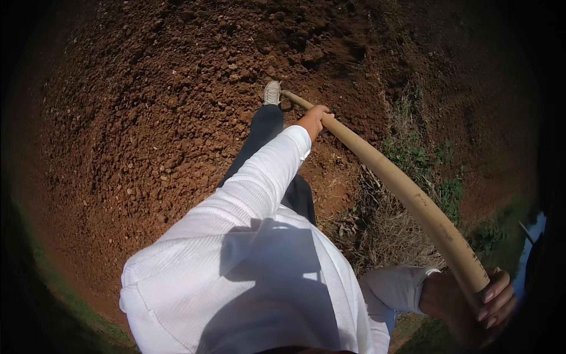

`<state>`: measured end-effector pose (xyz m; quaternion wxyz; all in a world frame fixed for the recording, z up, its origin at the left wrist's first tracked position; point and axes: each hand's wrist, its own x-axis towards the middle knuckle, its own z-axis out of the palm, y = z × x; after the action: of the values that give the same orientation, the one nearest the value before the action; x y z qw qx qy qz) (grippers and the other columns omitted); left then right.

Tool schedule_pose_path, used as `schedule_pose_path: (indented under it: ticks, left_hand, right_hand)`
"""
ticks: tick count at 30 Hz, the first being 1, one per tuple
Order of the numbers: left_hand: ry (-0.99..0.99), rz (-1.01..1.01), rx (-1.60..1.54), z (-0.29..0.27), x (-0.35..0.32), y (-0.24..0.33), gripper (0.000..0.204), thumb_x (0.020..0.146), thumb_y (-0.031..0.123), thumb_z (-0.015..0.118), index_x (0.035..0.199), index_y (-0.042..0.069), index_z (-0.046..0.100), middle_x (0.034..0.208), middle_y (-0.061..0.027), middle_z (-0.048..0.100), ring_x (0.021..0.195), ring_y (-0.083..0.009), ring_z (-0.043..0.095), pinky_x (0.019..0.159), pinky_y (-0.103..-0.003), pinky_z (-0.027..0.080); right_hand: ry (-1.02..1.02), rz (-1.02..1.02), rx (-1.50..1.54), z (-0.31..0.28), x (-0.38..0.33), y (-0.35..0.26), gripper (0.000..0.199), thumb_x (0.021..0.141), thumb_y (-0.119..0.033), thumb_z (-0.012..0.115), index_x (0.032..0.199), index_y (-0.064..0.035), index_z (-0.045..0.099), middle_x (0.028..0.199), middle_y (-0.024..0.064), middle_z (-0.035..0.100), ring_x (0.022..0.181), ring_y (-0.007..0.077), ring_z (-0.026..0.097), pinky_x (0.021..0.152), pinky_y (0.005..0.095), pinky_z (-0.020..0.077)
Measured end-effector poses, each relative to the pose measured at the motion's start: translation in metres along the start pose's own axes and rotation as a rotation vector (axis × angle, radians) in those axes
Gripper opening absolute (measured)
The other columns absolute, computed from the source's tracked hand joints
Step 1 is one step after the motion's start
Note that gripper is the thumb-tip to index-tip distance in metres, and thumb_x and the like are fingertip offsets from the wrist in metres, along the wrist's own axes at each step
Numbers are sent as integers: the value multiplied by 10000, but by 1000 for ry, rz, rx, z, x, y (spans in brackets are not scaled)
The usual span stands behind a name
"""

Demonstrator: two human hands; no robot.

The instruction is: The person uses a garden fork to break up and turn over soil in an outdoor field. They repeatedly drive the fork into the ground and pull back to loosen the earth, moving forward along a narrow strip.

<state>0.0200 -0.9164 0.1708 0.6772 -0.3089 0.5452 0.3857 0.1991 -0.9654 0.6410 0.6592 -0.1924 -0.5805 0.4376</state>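
Note:
A long pale wooden handle (pixel 407 189) slants across the view, from the soil beside my shoe up to the lower right. My left hand (pixel 315 121) is wrapped round it toward its far, lower part. Close to me at the lower right, my right hand (pixel 497 301) grips its upper end, fingers curled over the wood. The far end of the handle meets the ground just right of the shoe; whatever head it may carry cannot be made out there.
Loose, cloddy red-brown soil (pixel 147 135) spreads ahead and to the left. My light canvas shoe (pixel 272 93) stands on it, below a dark trouser leg (pixel 259 133). Dry grass (pixel 392 230) and green weeds (pixel 451 192) grow along the right, beneath the handle.

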Motion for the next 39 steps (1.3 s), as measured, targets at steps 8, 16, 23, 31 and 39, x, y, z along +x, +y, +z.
schedule_pose_path:
  ticks: [8, 16, 23, 31, 39]
  left_hand:
    - [-12, 18, 200, -65, -28, -93, 332, 864, 97, 496, 1131, -46, 359, 732, -146, 540, 582, -232, 567, 547, -365, 538]
    - [189, -58, 385, -86, -5, -144, 192, 844, 63, 488, 1003, -24, 426, 637, -104, 498, 469, -197, 515, 458, -334, 512]
    - [280, -140, 327, 8, -13, -106, 301, 873, 104, 449, 1126, -55, 408, 691, -128, 528, 480, -208, 528, 461, -341, 523]
    - [205, -190, 350, 2, 18, -66, 259, 850, 59, 467, 1057, -78, 394, 662, -130, 529, 509, -245, 543, 513, -350, 526]
    - [399, -177, 571, -98, 64, -173, 215, 886, 147, 488, 1018, -23, 485, 720, -136, 549, 467, -218, 524, 459, -353, 518]
  right_hand:
    - [11, 49, -228, -18, -170, -96, 170, 807, -136, 573, 820, -105, 406, 662, -5, 448, 587, 131, 485, 640, 318, 409]
    - [378, 211, -494, 5, -218, -129, 211, 808, -190, 565, 742, -121, 376, 645, -9, 431, 577, 118, 471, 641, 305, 391]
    - [342, 85, -231, -74, -107, -73, 190, 789, -180, 572, 713, -113, 411, 553, -20, 430, 498, 105, 446, 577, 268, 369]
    - [316, 14, -226, -67, -102, -33, 204, 757, -195, 598, 697, -149, 408, 545, -81, 414, 477, 59, 424, 577, 222, 370]
    - [514, 476, -483, -34, -322, -114, 208, 774, -203, 617, 879, -114, 462, 683, 8, 507, 618, 149, 507, 641, 281, 428]
